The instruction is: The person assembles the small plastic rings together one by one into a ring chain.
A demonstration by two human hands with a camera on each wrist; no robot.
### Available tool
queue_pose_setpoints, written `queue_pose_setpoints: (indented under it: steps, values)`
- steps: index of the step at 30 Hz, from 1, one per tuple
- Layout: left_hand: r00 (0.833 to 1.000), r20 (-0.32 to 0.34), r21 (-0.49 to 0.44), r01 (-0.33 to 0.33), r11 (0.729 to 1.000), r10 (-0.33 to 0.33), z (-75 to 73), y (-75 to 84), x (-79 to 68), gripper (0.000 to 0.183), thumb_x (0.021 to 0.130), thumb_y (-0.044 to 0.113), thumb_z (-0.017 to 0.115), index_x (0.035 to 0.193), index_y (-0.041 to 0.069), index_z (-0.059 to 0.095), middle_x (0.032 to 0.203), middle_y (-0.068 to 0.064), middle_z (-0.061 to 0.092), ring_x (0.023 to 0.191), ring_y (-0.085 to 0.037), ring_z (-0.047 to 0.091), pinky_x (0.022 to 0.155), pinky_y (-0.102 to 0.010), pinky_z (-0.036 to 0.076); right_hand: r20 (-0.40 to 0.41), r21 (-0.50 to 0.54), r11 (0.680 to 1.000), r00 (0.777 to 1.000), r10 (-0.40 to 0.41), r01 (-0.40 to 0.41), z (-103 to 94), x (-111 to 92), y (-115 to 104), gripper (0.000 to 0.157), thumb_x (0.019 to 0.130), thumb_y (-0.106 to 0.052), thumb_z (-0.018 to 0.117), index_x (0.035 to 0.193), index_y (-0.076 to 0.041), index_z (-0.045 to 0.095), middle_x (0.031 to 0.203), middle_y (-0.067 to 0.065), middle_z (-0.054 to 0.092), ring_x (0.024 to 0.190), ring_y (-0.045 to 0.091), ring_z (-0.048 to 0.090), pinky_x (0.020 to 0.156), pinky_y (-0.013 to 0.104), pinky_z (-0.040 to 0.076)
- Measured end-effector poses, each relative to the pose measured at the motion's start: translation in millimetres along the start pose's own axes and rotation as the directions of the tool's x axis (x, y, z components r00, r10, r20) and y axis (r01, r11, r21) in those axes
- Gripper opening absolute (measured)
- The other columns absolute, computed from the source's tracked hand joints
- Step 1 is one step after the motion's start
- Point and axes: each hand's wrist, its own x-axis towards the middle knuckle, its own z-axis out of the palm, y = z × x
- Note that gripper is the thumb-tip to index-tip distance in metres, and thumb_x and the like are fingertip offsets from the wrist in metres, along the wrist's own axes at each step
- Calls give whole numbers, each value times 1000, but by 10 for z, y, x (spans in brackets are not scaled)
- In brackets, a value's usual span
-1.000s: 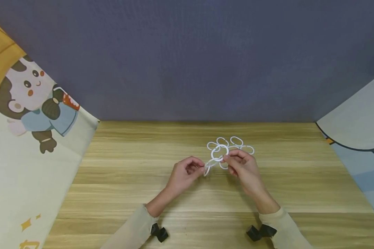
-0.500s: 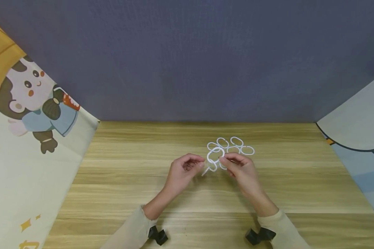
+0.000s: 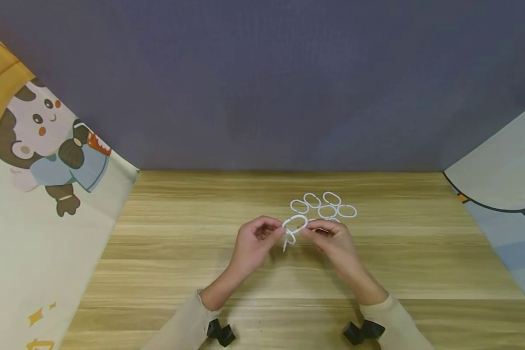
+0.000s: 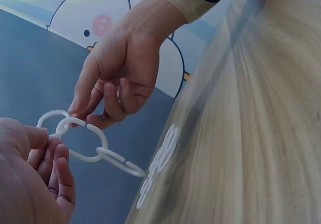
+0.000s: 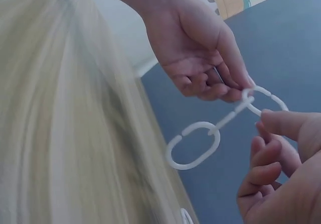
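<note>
In the head view my left hand [image 3: 251, 245] and right hand [image 3: 336, 243] pinch opposite ends of a white oval plastic C-link [image 3: 295, 217], raised above the table. Each link has a small gap in its rim. A second link [image 5: 228, 121] hooks through the held one near the left fingertips. From that one dangles a third link [image 5: 171, 153], clearest in the right wrist view. The left wrist view shows the short chain [image 4: 104, 136] hanging between both hands. Fingertips cover parts of the held link.
Several loose white links [image 3: 327, 206] lie flat on the wooden table [image 3: 192, 209] beyond the right hand, one partly hidden by it. A dark panel [image 3: 262, 87] rises behind the table. Cartoon-printed panels [image 3: 30, 233] flank both sides.
The held link has moved left and toward the person, bringing its end to the left fingertips. The left hand has let go of the lower links, which now hang, and pinches the upper link.
</note>
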Motion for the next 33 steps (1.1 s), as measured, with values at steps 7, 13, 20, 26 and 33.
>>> queue_pose_setpoints:
  steps: [7, 13, 20, 26, 33]
  values:
    - [999, -46, 44, -25, 999, 27, -80, 32, 50, 10, 100, 1, 79, 107, -5, 76, 96, -16, 76, 83, -10, 67, 73, -19, 55, 2, -83, 997, 1000, 3, -2, -231, 110, -44, 13, 99, 1, 79, 112, 3, 80, 90, -7, 74, 66, 3, 51, 56, 18, 41]
    - [995, -69, 40, -72, 997, 74, -171, 61, 91, 8, 100, -3, 78, 107, -7, 75, 93, -17, 76, 82, -10, 68, 71, -19, 55, -74, -115, 993, 997, 21, -30, -506, 206, -125, 10, 102, -6, 80, 112, -7, 83, 91, -8, 72, 67, 7, 50, 56, 22, 41]
    - [991, -94, 30, -89, 996, 92, -241, 81, 117, 9, 100, -4, 77, 107, -10, 75, 93, -22, 75, 80, -10, 68, 72, -18, 55, -106, -193, 979, 994, 39, -59, -737, 303, -116, 12, 102, -10, 81, 114, -6, 82, 94, -11, 73, 80, 5, 59, 66, 20, 51]
    - [992, -96, 30, -81, 996, 83, -268, 90, 121, 9, 100, -5, 76, 107, -10, 75, 93, -22, 75, 80, -10, 68, 72, -18, 55, -127, -243, 966, 991, 52, -82, -863, 382, 9, 24, 102, -12, 82, 121, 1, 77, 95, -12, 75, 84, 6, 65, 70, 21, 56]
    - [990, -106, 33, -89, 995, 92, -282, 97, 136, 10, 100, -4, 77, 107, -10, 75, 95, -23, 75, 81, -10, 68, 73, -18, 56, -167, -295, 952, 985, 38, -86, -982, 485, 213, 23, 101, -7, 81, 119, 7, 76, 95, -11, 76, 82, 6, 65, 66, 22, 55]
